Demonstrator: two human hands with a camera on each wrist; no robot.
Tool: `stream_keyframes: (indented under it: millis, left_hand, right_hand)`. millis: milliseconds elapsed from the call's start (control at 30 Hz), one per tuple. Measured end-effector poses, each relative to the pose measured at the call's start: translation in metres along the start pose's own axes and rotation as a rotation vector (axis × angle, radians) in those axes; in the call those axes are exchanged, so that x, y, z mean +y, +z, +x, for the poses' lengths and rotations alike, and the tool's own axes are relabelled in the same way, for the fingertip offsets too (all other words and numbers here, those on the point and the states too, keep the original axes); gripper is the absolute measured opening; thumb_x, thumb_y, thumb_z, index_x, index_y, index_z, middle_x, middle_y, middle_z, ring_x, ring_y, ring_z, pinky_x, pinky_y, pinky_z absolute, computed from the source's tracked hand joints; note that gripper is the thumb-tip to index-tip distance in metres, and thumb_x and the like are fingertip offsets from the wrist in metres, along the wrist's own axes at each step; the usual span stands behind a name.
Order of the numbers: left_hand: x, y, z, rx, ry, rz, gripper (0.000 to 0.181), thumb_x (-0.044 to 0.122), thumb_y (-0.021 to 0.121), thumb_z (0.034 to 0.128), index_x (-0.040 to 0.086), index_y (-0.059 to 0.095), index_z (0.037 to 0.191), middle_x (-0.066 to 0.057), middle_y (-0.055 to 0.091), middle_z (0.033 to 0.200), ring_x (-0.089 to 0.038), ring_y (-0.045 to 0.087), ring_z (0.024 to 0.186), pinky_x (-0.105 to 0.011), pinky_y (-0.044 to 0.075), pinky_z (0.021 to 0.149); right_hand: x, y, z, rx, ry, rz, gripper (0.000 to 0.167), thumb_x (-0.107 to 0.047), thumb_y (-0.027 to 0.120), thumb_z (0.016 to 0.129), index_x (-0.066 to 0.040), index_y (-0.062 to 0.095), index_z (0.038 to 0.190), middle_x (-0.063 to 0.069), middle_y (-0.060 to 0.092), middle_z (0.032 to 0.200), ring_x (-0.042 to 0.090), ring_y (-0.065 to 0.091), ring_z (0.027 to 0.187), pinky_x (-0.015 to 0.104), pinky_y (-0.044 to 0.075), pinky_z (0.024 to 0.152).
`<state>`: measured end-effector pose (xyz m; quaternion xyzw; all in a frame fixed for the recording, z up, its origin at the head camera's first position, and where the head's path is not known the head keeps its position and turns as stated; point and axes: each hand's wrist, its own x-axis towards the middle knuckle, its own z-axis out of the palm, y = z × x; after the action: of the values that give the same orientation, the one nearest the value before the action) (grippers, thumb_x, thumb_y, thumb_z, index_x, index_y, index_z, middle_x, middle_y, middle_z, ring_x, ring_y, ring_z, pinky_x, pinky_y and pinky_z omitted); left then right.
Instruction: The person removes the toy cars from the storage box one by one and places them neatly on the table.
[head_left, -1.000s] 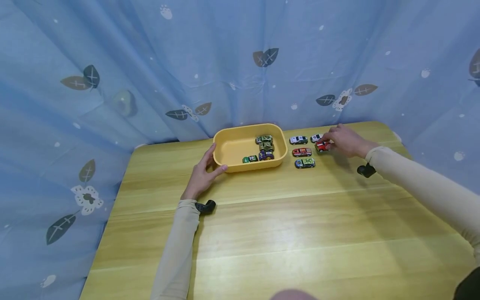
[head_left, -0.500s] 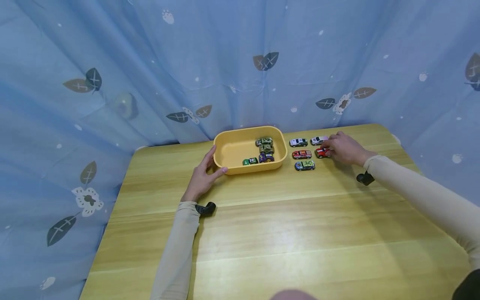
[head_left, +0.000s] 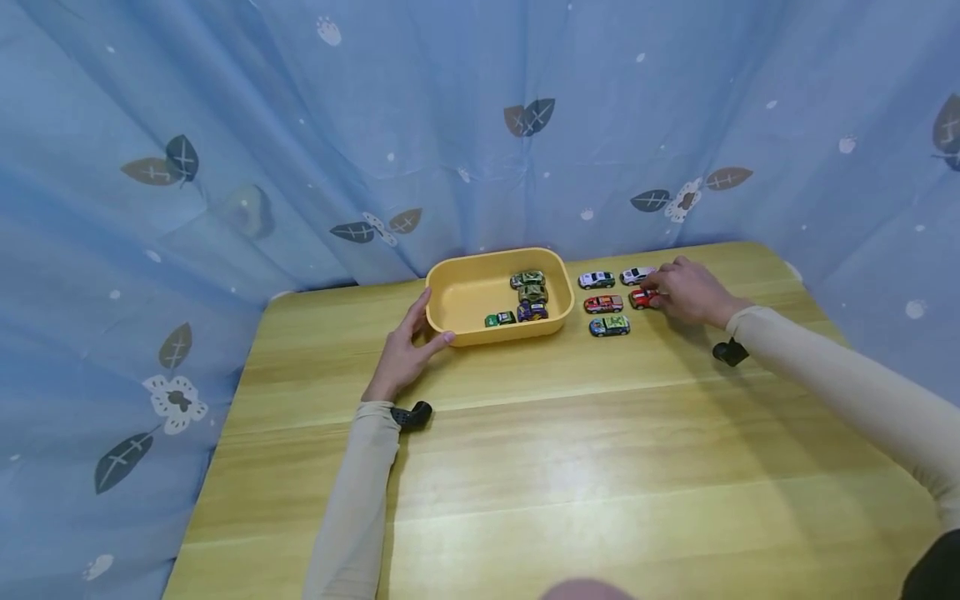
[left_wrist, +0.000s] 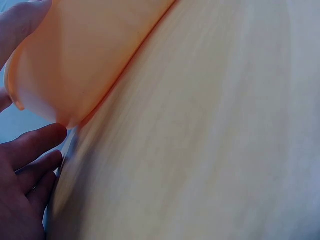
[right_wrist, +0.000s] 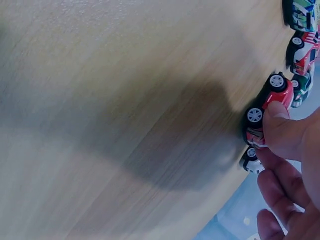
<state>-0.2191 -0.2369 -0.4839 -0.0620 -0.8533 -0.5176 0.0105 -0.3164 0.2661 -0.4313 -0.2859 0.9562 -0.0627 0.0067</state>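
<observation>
A yellow plastic tray point(head_left: 480, 337) stands near the table's back edge, with several toy cars at its right side, one of them a purple car point(head_left: 532, 312). My left hand point(head_left: 401, 358) holds the tray's left end, thumb on the near wall and fingers around the corner. To the right of the tray, my right hand point(head_left: 692, 292) pinches a red toy car point(right_wrist: 272, 102) between thumb and fingers. That car rests on the table, its right end hidden by the fingers in the head view. Behind it is a white car point(head_left: 636, 276).
Left of the red car are a white-and-green car point(head_left: 597, 280), a red-and-pink car point(head_left: 603, 304) and a blue-and-yellow car point(head_left: 610, 326), roughly in a column. A blue patterned curtain point(head_left: 465, 125) hangs behind the wooden table point(head_left: 525, 467).
The red car, tilted in my right hand a second ago, now lies level beside the red-and-pink car. More of the white car shows. My left hand stays at the tray.
</observation>
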Motion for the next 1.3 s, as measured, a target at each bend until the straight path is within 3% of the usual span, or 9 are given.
stream_keyframes:
  millis: [133, 300, 400, 500, 667, 767, 900, 1067, 1300]
  left_hand:
    - [0.0, 0.0, 0.0, -0.003, -0.002, 0.0, 0.091, 0.048, 0.079, 0.0949, 0.042, 0.026, 0.168, -0.011, 0.049, 0.164, -0.032, 0.05, 0.15, -0.056, 0.028, 0.13]
    - [0.001, 0.0, 0.0, -0.005, 0.003, -0.014, 0.09, 0.046, 0.079, 0.096, 0.041, 0.026, 0.169, -0.011, 0.049, 0.165, -0.032, 0.049, 0.151, -0.056, 0.028, 0.13]
    - [0.001, -0.001, 0.0, 0.001, 0.004, -0.013, 0.089, 0.045, 0.078, 0.0965, 0.041, 0.026, 0.168, -0.011, 0.048, 0.165, -0.033, 0.048, 0.151, -0.057, 0.027, 0.13]
    - [0.001, -0.002, 0.0, 0.006, -0.003, -0.003, 0.089, 0.047, 0.078, 0.0962, 0.042, 0.026, 0.168, -0.011, 0.048, 0.165, -0.033, 0.047, 0.152, -0.057, 0.027, 0.13]
    - [0.0, -0.002, 0.0, 0.015, -0.006, 0.002, 0.091, 0.051, 0.079, 0.0945, 0.043, 0.026, 0.168, -0.012, 0.048, 0.165, -0.033, 0.048, 0.152, -0.057, 0.028, 0.13]
    - [-0.001, 0.0, 0.0, 0.013, 0.0, -0.005, 0.092, 0.052, 0.079, 0.0936, 0.044, 0.026, 0.168, -0.012, 0.048, 0.165, -0.032, 0.048, 0.152, -0.056, 0.028, 0.13]
    - [-0.002, 0.001, -0.001, 0.01, 0.002, -0.007, 0.093, 0.053, 0.08, 0.0927, 0.043, 0.027, 0.168, -0.011, 0.048, 0.165, -0.03, 0.048, 0.152, -0.054, 0.027, 0.131]
    - [-0.002, 0.003, 0.0, -0.002, -0.002, -0.009, 0.093, 0.052, 0.08, 0.0931, 0.044, 0.026, 0.168, -0.011, 0.045, 0.167, -0.031, 0.046, 0.153, -0.054, 0.027, 0.131]
    - [-0.005, 0.002, 0.002, 0.012, -0.009, 0.003, 0.092, 0.058, 0.079, 0.091, 0.053, 0.025, 0.165, -0.008, 0.046, 0.167, -0.028, 0.045, 0.154, -0.053, 0.028, 0.131]
  right_hand:
    - [-0.002, -0.007, 0.0, 0.001, 0.047, 0.048, 0.037, -0.011, 0.08, 0.092, -0.003, 0.074, 0.128, 0.026, 0.073, 0.125, 0.051, 0.062, 0.112, 0.065, 0.05, 0.092]
    - [-0.012, -0.019, 0.008, 0.059, 0.047, 0.142, 0.038, -0.015, 0.083, 0.092, 0.0, 0.074, 0.126, 0.024, 0.074, 0.126, 0.047, 0.063, 0.117, 0.065, 0.045, 0.103]
    - [-0.028, -0.026, 0.021, 0.11, 0.027, 0.186, 0.044, -0.02, 0.084, 0.093, 0.003, 0.071, 0.128, 0.025, 0.073, 0.128, 0.047, 0.062, 0.123, 0.066, 0.037, 0.115]
    - [-0.051, -0.031, 0.037, 0.153, 0.009, 0.226, 0.048, -0.028, 0.082, 0.095, 0.003, 0.07, 0.13, 0.027, 0.07, 0.132, 0.047, 0.057, 0.129, 0.065, 0.032, 0.118]
    - [-0.088, -0.036, 0.071, 0.174, -0.012, 0.271, 0.048, -0.036, 0.084, 0.093, -0.002, 0.075, 0.124, 0.026, 0.055, 0.153, 0.047, 0.043, 0.145, 0.063, 0.026, 0.124]
    - [-0.106, -0.039, 0.091, 0.151, -0.053, 0.295, 0.045, -0.038, 0.087, 0.089, -0.006, 0.078, 0.119, 0.024, 0.041, 0.166, 0.047, 0.033, 0.155, 0.066, 0.019, 0.129]
    - [-0.128, -0.042, 0.119, 0.076, -0.18, 0.277, 0.039, -0.042, 0.089, 0.085, -0.012, 0.083, 0.11, 0.022, 0.03, 0.172, 0.045, 0.022, 0.161, 0.066, 0.015, 0.13]
    - [-0.155, -0.037, 0.144, -0.048, -0.3, 0.174, 0.027, -0.042, 0.092, 0.081, -0.02, 0.085, 0.094, 0.019, 0.039, 0.169, 0.042, 0.026, 0.157, 0.066, 0.019, 0.129]
    - [-0.181, -0.022, 0.159, -0.198, -0.386, 0.109, 0.027, -0.045, 0.094, 0.079, -0.023, 0.086, 0.091, 0.017, 0.043, 0.166, 0.043, 0.03, 0.154, 0.071, 0.028, 0.122]
